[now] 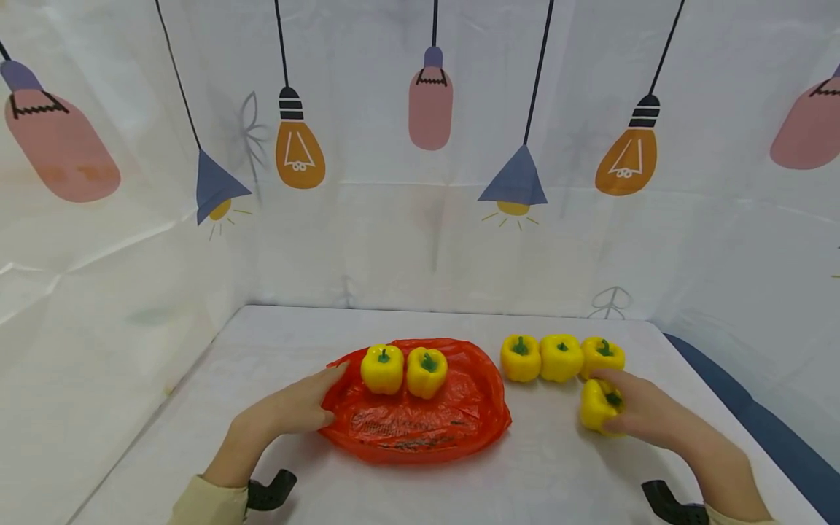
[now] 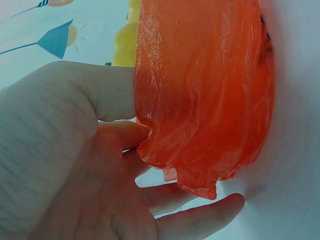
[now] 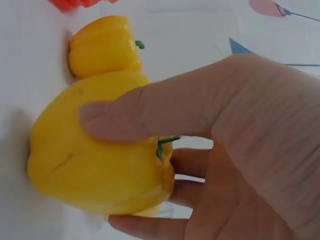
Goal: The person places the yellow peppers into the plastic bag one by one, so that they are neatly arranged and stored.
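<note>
At the left you have your left hand (image 1: 295, 405), at about 9 o'clock of the open red thin-plastic bag (image 1: 475, 408). Your thumb goes behind the rim and your fingers are outside, so the rim seems lightly pinched; the outer fingers are rather straight. Inside the bag, towards 11 and 12 o'clock, sit 2 yellow blocky bell peppers (image 1: 382, 373), side by side, with green stems upward.

Further right, at about 2 o'clock of the bag, 3 smooth yellow bell peppers (image 1: 520, 367) stand in a row on the white table cover (image 1: 545, 467), stems also upward.

At the far right, your right hand (image 1: 646, 412) holds a glossy yellow bell pepper with a green stem (image 1: 596, 414), at about 6 o'clock of the row's right end. The thumb lies across its near face and the fingers curl behind, open only as wide as its body. I cannot tell whether its base touches the cover.

The step in hand, I judge, is the picking up of this pepper; the next move calls for a straight lift that does not knock the row, with the rim held steady. Its stem points upward, leaning to about 2 o'clock, towards your palm. The long axis follows the stem, though the body is nearly as wide as it is long.
</note>
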{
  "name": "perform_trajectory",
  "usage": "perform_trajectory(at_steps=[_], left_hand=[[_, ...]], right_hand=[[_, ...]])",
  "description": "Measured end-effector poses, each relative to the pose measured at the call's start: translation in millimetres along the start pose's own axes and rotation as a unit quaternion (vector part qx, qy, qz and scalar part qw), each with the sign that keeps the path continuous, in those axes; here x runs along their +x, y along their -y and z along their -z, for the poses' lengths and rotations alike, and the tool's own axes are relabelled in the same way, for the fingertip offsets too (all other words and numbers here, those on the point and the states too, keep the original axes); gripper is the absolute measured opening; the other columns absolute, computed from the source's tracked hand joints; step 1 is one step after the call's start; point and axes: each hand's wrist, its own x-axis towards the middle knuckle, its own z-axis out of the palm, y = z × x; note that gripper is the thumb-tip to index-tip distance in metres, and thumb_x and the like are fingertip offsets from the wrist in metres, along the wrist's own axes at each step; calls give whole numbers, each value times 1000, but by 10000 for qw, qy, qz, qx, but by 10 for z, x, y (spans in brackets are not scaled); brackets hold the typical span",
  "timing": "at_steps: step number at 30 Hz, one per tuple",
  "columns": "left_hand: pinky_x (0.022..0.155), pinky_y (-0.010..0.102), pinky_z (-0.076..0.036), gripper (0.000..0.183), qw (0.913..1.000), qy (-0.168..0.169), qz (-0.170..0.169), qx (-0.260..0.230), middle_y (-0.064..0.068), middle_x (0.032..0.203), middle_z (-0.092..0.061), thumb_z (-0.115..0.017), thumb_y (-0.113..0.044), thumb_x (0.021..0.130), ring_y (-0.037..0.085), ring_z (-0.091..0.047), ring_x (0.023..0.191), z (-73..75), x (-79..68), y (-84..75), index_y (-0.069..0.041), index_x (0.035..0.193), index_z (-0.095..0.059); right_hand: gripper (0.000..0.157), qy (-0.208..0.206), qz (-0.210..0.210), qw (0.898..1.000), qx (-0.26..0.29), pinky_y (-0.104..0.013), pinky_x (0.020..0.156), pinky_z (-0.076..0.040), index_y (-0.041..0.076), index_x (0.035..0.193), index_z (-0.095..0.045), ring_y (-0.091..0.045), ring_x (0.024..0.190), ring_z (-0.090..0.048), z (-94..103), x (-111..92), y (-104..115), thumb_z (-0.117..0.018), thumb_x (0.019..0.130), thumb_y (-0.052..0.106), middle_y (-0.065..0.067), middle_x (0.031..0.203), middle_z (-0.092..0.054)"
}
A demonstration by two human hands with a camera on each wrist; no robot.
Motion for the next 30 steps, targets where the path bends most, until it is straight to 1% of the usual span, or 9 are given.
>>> perform_trajectory(at_steps=[6, 13, 16, 21, 25, 30], left_hand=[[117, 64, -29, 77, 10000, 26, 49, -50, 15, 159, -37, -65, -4, 84, 39, -32, 147, -8, -1, -7, -3, 154, -32], [117, 62, -30, 78, 10000, 21, 68, -30, 14, 158, -38, -65, -5, 83, 38, -33, 147, -11, -1, -6, -3, 154, -33], [118, 61, -28, 77, 9999, 11, 108, 11, 14, 159, -37, -64, -5, 84, 38, -31, 148, -6, 5, -2, -4, 154, -33], [120, 60, -27, 77, 9999, -22, 86, 53, 14, 159, -36, -63, -6, 84, 37, -30, 149, 6, 30, 6, -3, 155, -32], [120, 60, -28, 77, 9999, -44, 74, 73, 13, 159, -37, -63, -6, 84, 37, -31, 149, 2, 47, 16, -3, 155, -32], [119, 60, -28, 78, 9999, -26, 37, 119, 14, 159, -37, -63, -6, 83, 37, -31, 149, 6, 37, 12, -3, 154, -32]], right_hand=[[78, -79, 239, 9996, 132, -69, 97, -44, 5, 139, -52, -38, 117, -56, -47, 15, 136, -83, 69, 24, -20, 137, -58], [76, -301, 491, 9978, 318, -68, 97, -46, 13, 141, -51, -38, 121, -53, -78, 74, 386, -83, 74, 30, -18, 142, -55], [75, -439, 557, 9965, 442, -64, 97, -49, 18, 143, -49, -35, 118, -54, -84, 112, 495, -81, 76, 31, -16, 143, -54], [74, -710, 737, 9923, 692, -56, 93, -53, 20, 144, -45, -28, 112, -54, -57, 177, 660, -79, 79, 30, -12, 141, -55], [76, -841, 819, 9897, 819, -57, 94, -53, 20, 146, -41, -30, 116, -55, -54, 232, 792, -79, 80, 30, -11, 142, -54], [77, -774, 868, 9873, 1081, -55, 97, -53, 25, 146, -40, -29, 119, -55, -125, 358, 926, -79, 81, 34, -6, 139, -56]])
